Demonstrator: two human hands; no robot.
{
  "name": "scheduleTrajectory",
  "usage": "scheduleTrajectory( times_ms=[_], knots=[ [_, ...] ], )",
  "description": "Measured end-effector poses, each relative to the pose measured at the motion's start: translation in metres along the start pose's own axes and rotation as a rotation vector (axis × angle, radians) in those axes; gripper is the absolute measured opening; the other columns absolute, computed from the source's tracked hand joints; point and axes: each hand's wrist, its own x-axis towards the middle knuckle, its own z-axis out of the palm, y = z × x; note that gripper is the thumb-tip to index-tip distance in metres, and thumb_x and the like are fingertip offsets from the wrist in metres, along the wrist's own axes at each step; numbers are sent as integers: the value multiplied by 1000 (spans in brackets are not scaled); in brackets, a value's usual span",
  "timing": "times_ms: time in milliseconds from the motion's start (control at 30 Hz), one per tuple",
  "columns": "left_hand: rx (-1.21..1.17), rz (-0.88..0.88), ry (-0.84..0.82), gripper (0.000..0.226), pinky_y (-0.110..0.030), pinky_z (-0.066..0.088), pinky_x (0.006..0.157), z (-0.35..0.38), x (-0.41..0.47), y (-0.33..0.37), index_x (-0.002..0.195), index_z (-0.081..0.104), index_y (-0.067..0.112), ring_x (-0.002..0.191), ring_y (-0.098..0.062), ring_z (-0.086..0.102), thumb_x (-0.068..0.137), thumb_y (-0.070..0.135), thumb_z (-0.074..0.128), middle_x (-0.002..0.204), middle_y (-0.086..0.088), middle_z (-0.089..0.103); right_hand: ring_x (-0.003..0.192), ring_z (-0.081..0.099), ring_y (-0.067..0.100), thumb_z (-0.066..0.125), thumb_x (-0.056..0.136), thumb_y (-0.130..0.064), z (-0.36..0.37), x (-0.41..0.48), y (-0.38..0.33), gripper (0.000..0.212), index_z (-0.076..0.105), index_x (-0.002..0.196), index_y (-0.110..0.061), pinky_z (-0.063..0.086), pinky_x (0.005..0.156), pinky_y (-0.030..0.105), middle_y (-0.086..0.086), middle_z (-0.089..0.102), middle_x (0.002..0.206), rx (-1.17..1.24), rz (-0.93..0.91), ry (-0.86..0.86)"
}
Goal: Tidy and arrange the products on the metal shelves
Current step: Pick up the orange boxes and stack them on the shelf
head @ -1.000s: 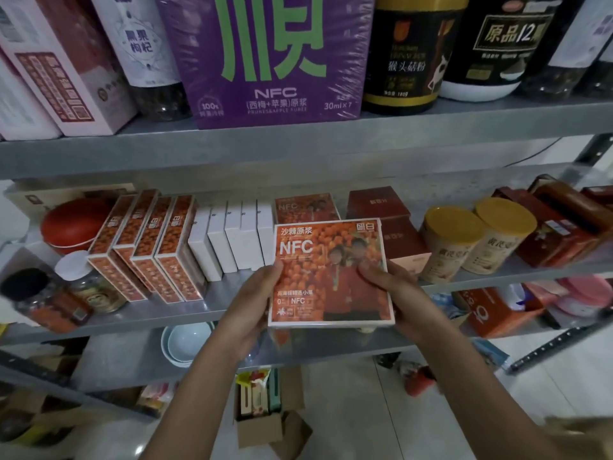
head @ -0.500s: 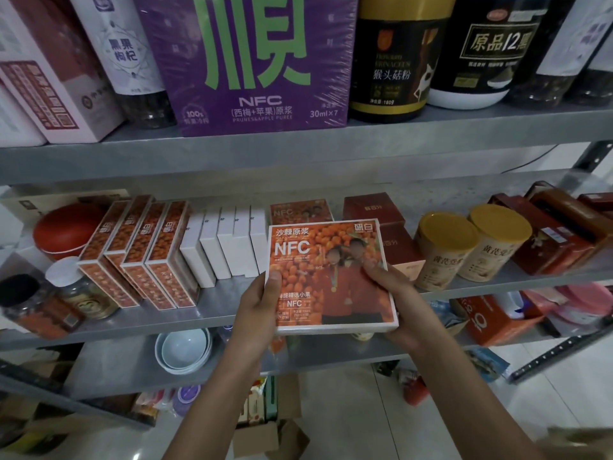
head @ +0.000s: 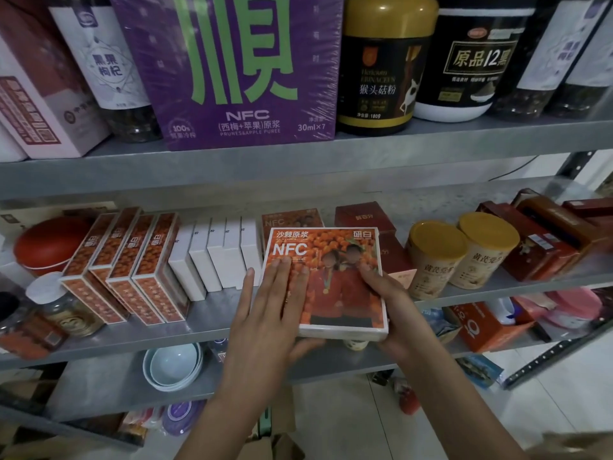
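I hold a flat orange NFC box (head: 345, 293) with both hands, at the front edge of the middle metal shelf (head: 212, 323). My left hand (head: 265, 310) lies with straight fingers on the box's cover, its thumb under the near edge. My right hand (head: 388, 300) grips the box's right side, thumb on the cover. A second orange NFC box (head: 292, 220) lies flat on the shelf right behind it.
Left of the box stand upright orange boxes (head: 132, 260) and white boxes (head: 215, 257). Dark red boxes (head: 361, 215) and two yellow-lidded cans (head: 434, 257) sit to the right. A purple carton (head: 245, 71) and jars fill the upper shelf. Bowls (head: 172, 363) sit on the lower shelf.
My left hand has slid from the box's left edge onto its cover, fingers flat. The box has tilted flatter and moved slightly toward the shelf.
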Motion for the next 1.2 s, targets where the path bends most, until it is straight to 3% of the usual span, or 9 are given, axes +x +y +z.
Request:
scheduleTrajectory(
  times_ms=[100, 233, 300, 467, 567, 700, 867, 1000, 1200],
  knots=[
    [-10, 4, 105, 101, -46, 19, 115, -4, 0, 2, 140, 39, 5, 130, -35, 49, 53, 15, 90, 141, -21, 50, 99, 70, 28, 60, 81, -26, 7, -5, -3, 41, 62, 118, -8, 57, 86, 43, 16, 71, 112, 12, -1, -43],
    [-85, 18, 236, 96, -46, 40, 108, -4, -1, 0, 134, 45, 7, 120, -33, 58, 48, 5, 89, 132, -18, 59, 97, 65, 31, 59, 87, -51, 6, -2, -7, 49, 66, 106, -7, 50, 92, 42, 17, 66, 107, 3, -44, 10],
    [-236, -52, 258, 99, -49, 47, 98, -3, -2, 2, 134, 45, 10, 115, -31, 62, 46, 1, 90, 129, -16, 62, 101, 66, 30, 41, 94, -61, 6, 1, -10, 61, 61, 122, -11, 53, 86, 39, 17, 66, 114, 36, -51, 19],
    [-962, -351, 145, 66, -25, 57, 64, -18, -4, 15, 125, 54, 53, 91, 3, 64, 70, 27, 79, 106, 25, 67, 130, 49, 34, 29, 87, -66, 16, 14, -24, 76, 44, 141, -16, 31, 113, 56, 15, 53, 140, 13, -213, 192],
    [-1190, -440, -21, 44, -18, 54, 63, -25, -3, 24, 102, 59, 46, 93, 11, 60, 76, 17, 81, 95, 36, 63, 115, 61, 25, 23, 97, -62, 20, 20, -27, 59, 55, 125, -21, 41, 108, 50, 5, 66, 121, -108, -278, 343],
    [-1307, -463, -123, 45, -10, 50, 65, -32, -2, 26, 104, 54, 38, 93, 17, 58, 64, 31, 75, 94, 41, 62, 99, 66, 23, 23, 97, -63, 23, 23, -21, 51, 58, 102, -26, 48, 100, 47, 0, 69, 96, -165, -294, 448],
    [-1352, -533, -65, 69, -17, 55, 72, -39, -1, 19, 121, 54, 33, 105, 1, 63, 61, 36, 88, 111, 25, 66, 81, 65, 12, 21, 99, -58, 30, 21, -19, 45, 55, 87, -30, 49, 94, 36, -7, 66, 82, -185, -352, 511],
    [-1499, -653, -17, 61, -21, 57, 66, -49, 3, 14, 117, 59, 22, 92, -11, 72, 60, 20, 82, 105, 4, 74, 53, 62, 0, 16, 102, -50, 28, 20, -10, 59, 54, 70, -18, 49, 61, 12, -11, 62, 54, -424, -469, 469],
    [-1681, -834, 52, 37, -33, 61, 65, -46, 4, 6, 102, 65, 14, 87, -24, 73, 66, 13, 71, 95, -6, 76, 57, 59, 17, 18, 82, -68, 29, 23, -19, 65, 51, 63, -15, 49, 61, 22, 6, 58, 62, -864, -369, 176]
  ],
)
